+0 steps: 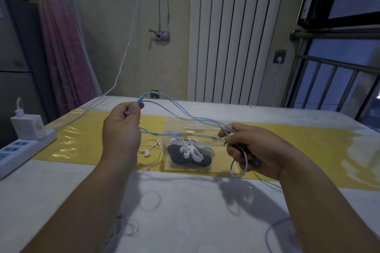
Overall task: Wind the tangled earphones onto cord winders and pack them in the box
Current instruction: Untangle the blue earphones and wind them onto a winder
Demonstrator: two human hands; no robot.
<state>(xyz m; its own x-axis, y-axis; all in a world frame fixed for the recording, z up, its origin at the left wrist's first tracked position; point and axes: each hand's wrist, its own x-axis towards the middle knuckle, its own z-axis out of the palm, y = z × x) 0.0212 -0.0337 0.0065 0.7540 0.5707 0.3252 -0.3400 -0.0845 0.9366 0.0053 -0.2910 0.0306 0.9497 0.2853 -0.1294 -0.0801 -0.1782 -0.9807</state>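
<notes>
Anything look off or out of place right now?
Nothing damaged or spilled. The blue earphones run in several loose strands between left hand and right hand, not yet wound. White earphones lie in a loose heap left of the clear box, with winders piled inside it.

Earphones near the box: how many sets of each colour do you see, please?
Blue earphones: 1, held by left hand and right hand
White earphones: 1, lying left of the box
Total: 2

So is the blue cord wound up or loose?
Loose. The blue cord hangs in slack strands between the left hand and right hand; the winders lie in the box, none on it.
</notes>
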